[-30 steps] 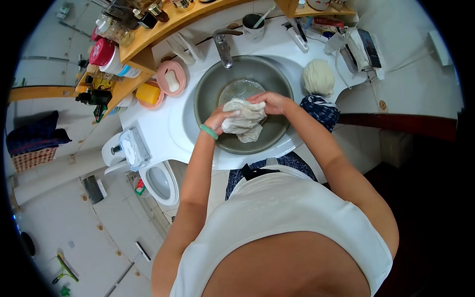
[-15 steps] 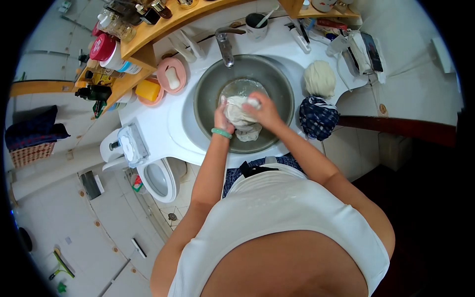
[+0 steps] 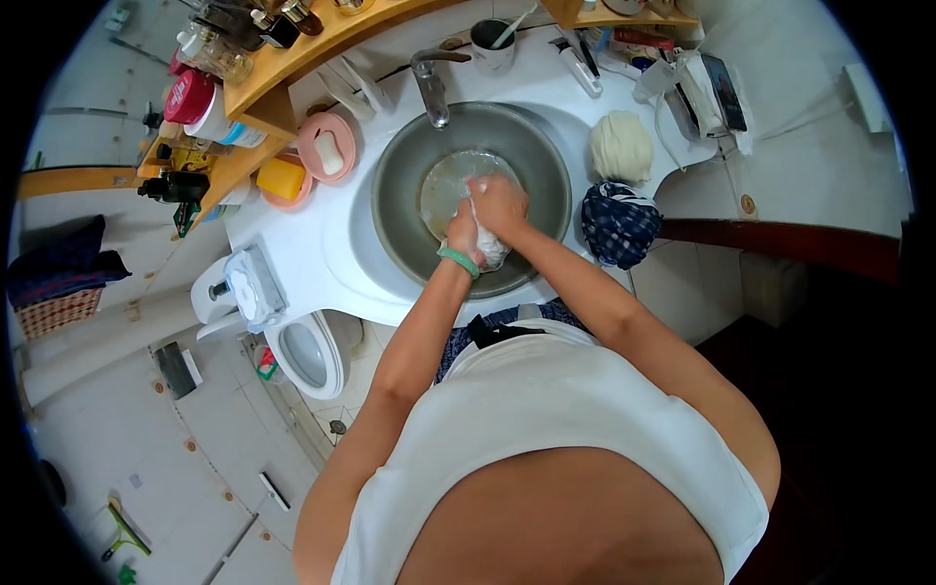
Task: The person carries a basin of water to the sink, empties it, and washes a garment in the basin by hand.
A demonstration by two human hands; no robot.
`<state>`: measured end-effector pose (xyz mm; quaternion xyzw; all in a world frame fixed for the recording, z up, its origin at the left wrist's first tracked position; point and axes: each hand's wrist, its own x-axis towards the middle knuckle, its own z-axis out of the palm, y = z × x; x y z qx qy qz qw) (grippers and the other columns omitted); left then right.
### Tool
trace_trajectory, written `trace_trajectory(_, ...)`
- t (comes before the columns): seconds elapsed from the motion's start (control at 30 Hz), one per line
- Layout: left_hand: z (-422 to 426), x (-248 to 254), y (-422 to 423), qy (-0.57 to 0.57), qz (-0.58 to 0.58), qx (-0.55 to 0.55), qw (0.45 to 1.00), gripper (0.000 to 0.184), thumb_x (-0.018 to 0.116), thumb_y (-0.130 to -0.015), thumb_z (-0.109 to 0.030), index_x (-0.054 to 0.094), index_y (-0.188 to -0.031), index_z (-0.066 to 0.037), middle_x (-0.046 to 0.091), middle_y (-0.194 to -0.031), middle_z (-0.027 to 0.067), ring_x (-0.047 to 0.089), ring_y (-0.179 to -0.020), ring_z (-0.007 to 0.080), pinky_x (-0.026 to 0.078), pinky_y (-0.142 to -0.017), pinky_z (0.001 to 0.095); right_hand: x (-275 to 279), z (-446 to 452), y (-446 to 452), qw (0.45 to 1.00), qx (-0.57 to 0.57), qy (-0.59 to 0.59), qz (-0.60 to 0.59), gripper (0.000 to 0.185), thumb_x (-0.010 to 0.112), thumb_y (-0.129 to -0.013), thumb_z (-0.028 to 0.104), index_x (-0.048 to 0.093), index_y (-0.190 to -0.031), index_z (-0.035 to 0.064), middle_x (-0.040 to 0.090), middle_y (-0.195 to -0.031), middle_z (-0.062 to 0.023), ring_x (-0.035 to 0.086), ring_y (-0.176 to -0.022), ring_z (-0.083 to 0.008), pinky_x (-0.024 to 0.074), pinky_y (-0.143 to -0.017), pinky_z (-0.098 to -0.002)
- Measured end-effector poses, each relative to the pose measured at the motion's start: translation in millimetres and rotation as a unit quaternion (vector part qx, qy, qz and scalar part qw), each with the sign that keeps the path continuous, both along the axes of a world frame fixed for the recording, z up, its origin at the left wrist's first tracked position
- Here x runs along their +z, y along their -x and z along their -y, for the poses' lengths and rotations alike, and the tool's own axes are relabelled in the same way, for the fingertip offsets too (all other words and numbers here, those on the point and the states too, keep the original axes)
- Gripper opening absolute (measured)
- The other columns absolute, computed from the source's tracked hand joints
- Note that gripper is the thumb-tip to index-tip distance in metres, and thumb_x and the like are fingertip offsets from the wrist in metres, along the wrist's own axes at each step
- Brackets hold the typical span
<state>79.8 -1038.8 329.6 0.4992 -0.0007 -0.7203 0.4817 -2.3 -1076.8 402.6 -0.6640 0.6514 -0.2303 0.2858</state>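
In the head view a wet, bunched white cloth [image 3: 491, 251] is pressed between my two hands over a round grey basin [image 3: 395, 229]. My left hand [image 3: 462, 230], with a green bangle at its wrist, is closed on the cloth from the left. My right hand [image 3: 500, 205] is curled over its upper part, fingers wrapped inward. Much of the cloth is hidden beneath the hands. Cloudy water [image 3: 444, 185] lies in the bottom of the basin. The faucet [image 3: 432, 90] stands at the basin's far edge.
Right of the basin sit a cream cloth bundle [image 3: 621, 147] and a navy plaid bundle [image 3: 621, 223]. To the left are pink dishes with white soap [image 3: 328, 152] and yellow soap [image 3: 281, 178]. A cup [image 3: 492, 49] stands behind. Wooden shelves [image 3: 255, 107] hold bottles.
My hands have come closer together, lower over the basin, with the cloth squeezed tighter between them. My right hand has turned over the cloth. The whole view has shifted slightly.
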Motion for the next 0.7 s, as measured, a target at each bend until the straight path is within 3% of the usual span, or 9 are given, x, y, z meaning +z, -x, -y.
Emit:
trace_trajectory(0.13, 6, -14, -21, 0.040, -0.037, 0.030, 0.998, 0.044, 0.032, -0.094, -0.039, 0.050, -0.111, -0.002, 0.058, -0.104, 0.0155, 0.058, -0.094, 0.0267, 0.048, -0.081, 0.0394, 22, -47, -7, 0.988, 0.142, 0.064, -0.008, 0.034, 0.051, -0.083, 0.034, 0.065, -0.072, 0.0048, 0.062, -0.076, -0.0204, 0.060, -0.069, -0.0379, 0.0454, -0.062, -0.0472)
trace_trajectory(0.23, -1, -36, -22, 0.157, -0.282, -0.020, 0.946, 0.042, 0.033, -0.094, -0.037, 0.051, -0.110, -0.002, 0.058, -0.104, 0.0152, 0.058, -0.093, 0.0261, 0.048, -0.081, 0.0386, 4, -16, -6, 0.995, 0.057, -0.044, -0.074, 0.031, 0.049, -0.083, 0.030, 0.065, -0.079, 0.0038, 0.062, -0.076, -0.0233, 0.061, -0.070, -0.0392, 0.0477, -0.064, -0.0472)
trace_trajectory(0.3, 1, 51, 6, -0.013, -0.006, 0.029, 0.999, 0.041, 0.032, -0.094, -0.037, 0.051, -0.108, -0.003, 0.058, -0.104, 0.0147, 0.058, -0.092, 0.0258, 0.047, -0.080, 0.0396, -9, -5, -5, 0.999, -0.026, -0.016, -0.007, 0.030, 0.049, -0.082, 0.029, 0.065, -0.079, 0.0038, 0.062, -0.076, -0.0242, 0.061, -0.072, -0.0397, 0.0480, -0.065, -0.0476)
trace_trajectory(0.37, 8, 39, -10, -0.017, 0.027, -0.007, 0.999, 0.041, 0.032, -0.095, -0.037, 0.052, -0.107, -0.004, 0.059, -0.104, 0.0133, 0.059, -0.091, 0.0245, 0.048, -0.077, 0.0388, -9, -27, -10, 0.987, 0.066, 0.146, -0.003, 0.030, 0.049, -0.083, 0.030, 0.065, -0.079, 0.0046, 0.062, -0.074, -0.0235, 0.061, -0.071, -0.0398, 0.0471, -0.065, -0.0484)
trace_trajectory(0.4, 3, -8, -22, -0.027, -0.347, 0.073, 0.935, 0.040, 0.032, -0.095, -0.036, 0.054, -0.105, -0.004, 0.059, -0.103, 0.0124, 0.059, -0.090, 0.0234, 0.049, -0.076, 0.0379, 25, -47, -11, 0.964, 0.229, -0.023, -0.135, 0.028, 0.056, -0.081, 0.010, 0.050, -0.109, 0.0123, 0.061, -0.089, -0.0057, 0.059, -0.076, -0.0213, 0.0484, -0.070, -0.0362)
trace_trajectory(0.47, -10, -17, -18, -0.047, -0.667, 0.148, 0.728, 0.039, 0.032, -0.095, -0.036, 0.055, -0.103, -0.005, 0.060, -0.101, 0.0114, 0.059, -0.089, 0.0223, 0.049, -0.075, 0.0369, 12, -26, -5, 0.986, 0.147, -0.023, -0.072, 0.017, 0.052, -0.082, 0.020, 0.058, -0.093, 0.0088, 0.061, -0.081, -0.0147, 0.060, -0.074, -0.0306, 0.0475, -0.069, -0.0425)
trace_trajectory(0.53, -2, 40, 5, 0.009, -0.058, 0.061, 0.996, 0.045, 0.039, -0.093, -0.038, 0.050, -0.110, 0.002, 0.058, -0.103, 0.0139, 0.058, -0.093, 0.0275, 0.048, -0.081, 0.0392, 12, 0, 0, 0.999, 0.005, -0.043, 0.025, 0.029, 0.049, -0.082, 0.029, 0.066, -0.076, 0.0058, 0.061, -0.074, -0.0229, 0.061, -0.072, -0.0400, 0.0468, -0.069, -0.0488)
trace_trajectory(0.67, 2, -52, -32, 0.280, 0.114, -0.162, 0.940, 0.040, 0.039, -0.094, -0.034, 0.052, -0.108, 0.001, 0.058, -0.103, 0.0140, 0.058, -0.093, 0.0288, 0.048, -0.082, 0.0402, 59, -48, -11, 0.989, 0.142, 0.040, 0.024, 0.029, 0.050, -0.085, 0.032, 0.065, -0.081, 0.0080, 0.061, -0.080, -0.0207, 0.060, -0.069, -0.0374, 0.0466, -0.064, -0.0462)
trace_trajectory(0.7, -3, -15, -18, 0.171, 0.013, -0.043, 0.984, 0.037, 0.035, -0.094, -0.032, 0.052, -0.107, -0.002, 0.059, -0.100, 0.0128, 0.057, -0.092, 0.0277, 0.047, -0.083, 0.0395, 43, -38, -10, 0.989, 0.140, 0.037, 0.023, 0.029, 0.050, -0.085, 0.032, 0.065, -0.081, 0.0080, 0.061, -0.080, -0.0207, 0.060, -0.069, -0.0374, 0.0466, -0.064, -0.0462)
